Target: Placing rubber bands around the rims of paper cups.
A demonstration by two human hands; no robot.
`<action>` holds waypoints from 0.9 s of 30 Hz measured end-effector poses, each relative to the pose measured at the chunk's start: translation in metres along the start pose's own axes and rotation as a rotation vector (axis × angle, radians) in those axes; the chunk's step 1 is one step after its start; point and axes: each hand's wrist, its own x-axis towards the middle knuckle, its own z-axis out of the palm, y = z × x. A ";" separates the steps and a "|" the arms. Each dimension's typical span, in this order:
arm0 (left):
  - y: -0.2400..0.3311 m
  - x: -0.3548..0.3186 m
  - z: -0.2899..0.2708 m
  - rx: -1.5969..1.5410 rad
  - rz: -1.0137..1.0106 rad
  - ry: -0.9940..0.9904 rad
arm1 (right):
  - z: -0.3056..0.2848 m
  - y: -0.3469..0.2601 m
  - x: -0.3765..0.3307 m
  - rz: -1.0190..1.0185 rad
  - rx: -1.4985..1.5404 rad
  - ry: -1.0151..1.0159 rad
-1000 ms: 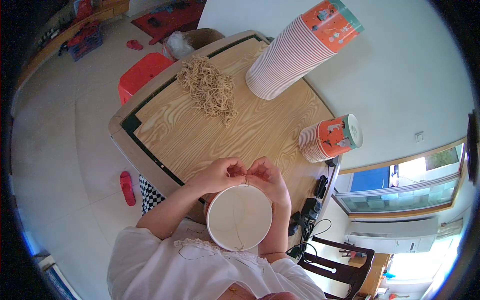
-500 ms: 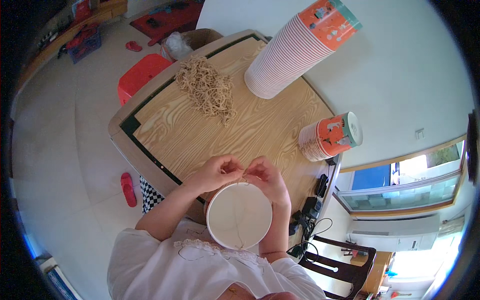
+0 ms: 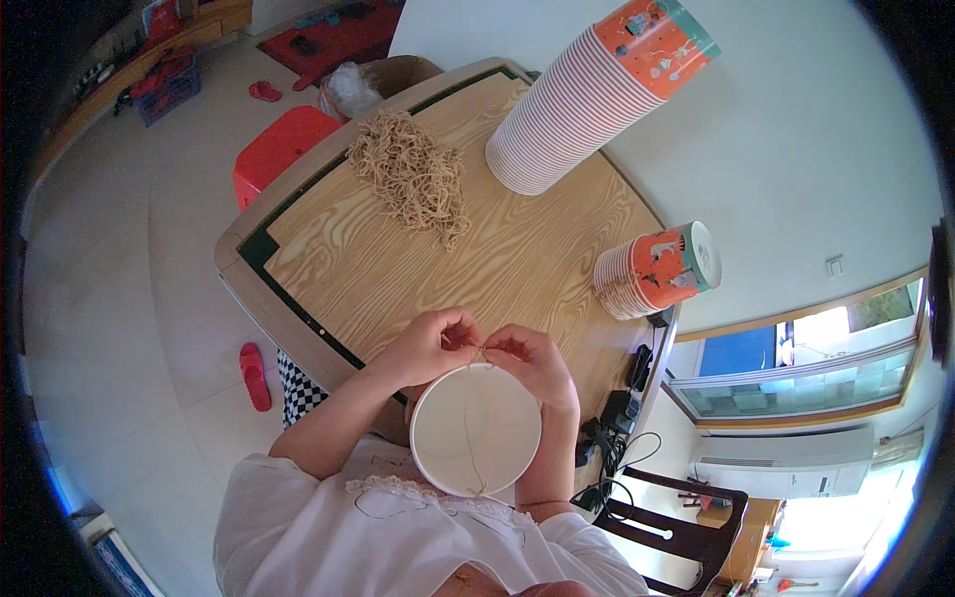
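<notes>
Pinching a thin tan string [image 3: 476,398] between both hands at the near edge of the desk [image 3: 517,279], just above the rim of a white paper bowl [image 3: 476,430]. Left hand [image 3: 430,346] with fingers curled shut, thumb and forefinger closed on the string; right hand [image 3: 525,360] likewise closed on it, fingertips of both nearly meeting. String running down across the open mouth of the bowl to its nearer rim, seemingly fastened there, though too fine to tell for sure. Bowl held off the desk's near edge, over the lap, tilted with its mouth towards the camera.

Lying near the far left corner of the desk: a loose heap of tan strings [image 3: 413,179]. Resting along the far edge: a long stack of paper bowls [image 3: 587,99], on its side, orange-printed at the end. Sitting at the right edge: a shorter stack of bowls [image 3: 652,271], also on its side. Standing on the floor beyond the desk's left corner: a red plastic stool [image 3: 284,149]. Lying on the floor to the left: a red slipper [image 3: 254,376].
</notes>
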 end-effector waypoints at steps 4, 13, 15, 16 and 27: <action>0.006 0.000 0.005 0.075 0.051 0.033 | 0.002 0.004 0.001 0.021 -0.014 0.032; -0.008 0.000 0.001 0.030 0.057 0.063 | 0.003 0.000 -0.001 0.048 0.053 0.060; -0.004 0.001 0.001 0.009 0.038 0.078 | 0.003 0.000 -0.002 0.050 0.069 0.071; 0.005 0.001 0.004 0.021 0.006 0.041 | 0.002 0.000 -0.002 0.050 0.074 0.075; -0.004 0.002 -0.001 0.001 -0.016 -0.019 | -0.001 0.002 -0.003 0.038 -0.001 0.082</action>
